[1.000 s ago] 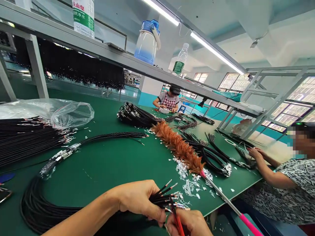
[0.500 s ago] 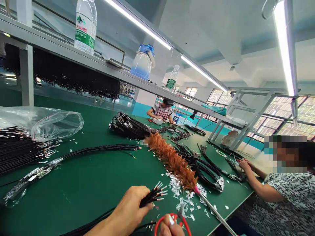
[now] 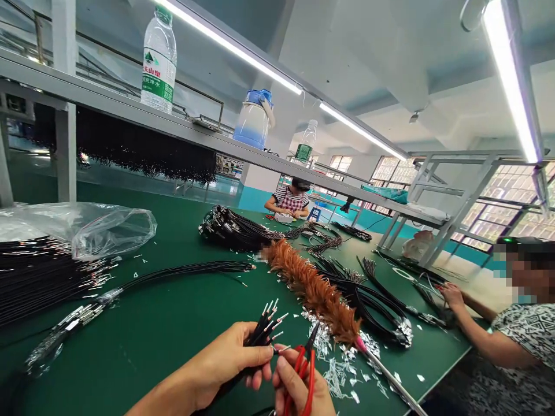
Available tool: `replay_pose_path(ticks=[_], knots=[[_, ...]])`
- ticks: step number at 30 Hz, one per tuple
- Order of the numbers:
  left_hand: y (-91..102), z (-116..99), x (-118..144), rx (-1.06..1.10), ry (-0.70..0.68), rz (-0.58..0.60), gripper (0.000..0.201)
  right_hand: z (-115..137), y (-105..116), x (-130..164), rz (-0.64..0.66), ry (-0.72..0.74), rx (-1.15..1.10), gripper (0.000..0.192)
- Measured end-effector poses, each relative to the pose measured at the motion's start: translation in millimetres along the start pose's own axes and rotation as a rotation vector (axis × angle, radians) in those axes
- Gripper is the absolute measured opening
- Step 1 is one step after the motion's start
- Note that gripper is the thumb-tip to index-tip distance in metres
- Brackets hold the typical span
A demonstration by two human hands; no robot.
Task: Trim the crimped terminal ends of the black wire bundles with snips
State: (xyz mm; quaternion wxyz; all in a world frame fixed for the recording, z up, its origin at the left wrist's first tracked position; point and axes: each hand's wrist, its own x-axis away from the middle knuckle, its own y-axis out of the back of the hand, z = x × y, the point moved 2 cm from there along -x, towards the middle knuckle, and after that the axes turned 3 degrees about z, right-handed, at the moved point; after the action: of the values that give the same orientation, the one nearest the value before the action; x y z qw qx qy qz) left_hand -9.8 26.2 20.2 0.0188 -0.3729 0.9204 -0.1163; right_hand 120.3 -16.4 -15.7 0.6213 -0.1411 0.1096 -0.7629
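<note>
My left hand [image 3: 225,355] is closed around a bundle of black cables [image 3: 261,328], whose pale stripped ends fan out above the thumb. Close against it, my right hand [image 3: 297,387] has red-handled scissors [image 3: 310,370] in its grip, the dark blades pointing up and away. Thumb and forefinger of that same hand are at the tip of one cable beside the left thumb; whether they pinch it is hard to make out. White scraps [image 3: 338,375] lie on the green table just right of the scissors.
A brown feather duster [image 3: 310,286] lies diagonally ahead. More black cable bundles [image 3: 234,228] lie behind it and at left, near a clear plastic bag [image 3: 115,231]. A shelf [image 3: 208,130] with bottles spans above. One co-worker [image 3: 520,323] sits at right, another [image 3: 290,199] at the far end.
My right hand has come up to the left hand, bringing the scissors with it. The cable bundle is now more upright. The view has shifted slightly.
</note>
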Motion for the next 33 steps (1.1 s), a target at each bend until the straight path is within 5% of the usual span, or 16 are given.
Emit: replay_pose_path(ticks=[3,9,19,28,33], knots=[[0.3,-1.6,-0.7,0.006,-0.017,0.018,0.017,4.7,-9.0,-2.4,0.035,0.035,-0.048,0.041],[12.6,-14.1,4.5,-0.170,-0.118,-0.214,0.019,0.6,-5.9,-5.7,0.027,0.087,0.067,0.036],[-0.3,-14.2,7.5,-0.058,-0.083,-0.106,0.013,3.8,-8.3,1.0,0.100,0.141,0.315,0.040],[5.7,-13.6,6.9,-0.083,-0.082,-0.149,0.012,23.4,-3.4,2.5,0.044,0.139,0.365,0.039],[8.9,-9.7,3.4,-0.061,-0.070,-0.165,0.011,27.5,5.6,22.7,0.096,-0.072,0.310,0.057]])
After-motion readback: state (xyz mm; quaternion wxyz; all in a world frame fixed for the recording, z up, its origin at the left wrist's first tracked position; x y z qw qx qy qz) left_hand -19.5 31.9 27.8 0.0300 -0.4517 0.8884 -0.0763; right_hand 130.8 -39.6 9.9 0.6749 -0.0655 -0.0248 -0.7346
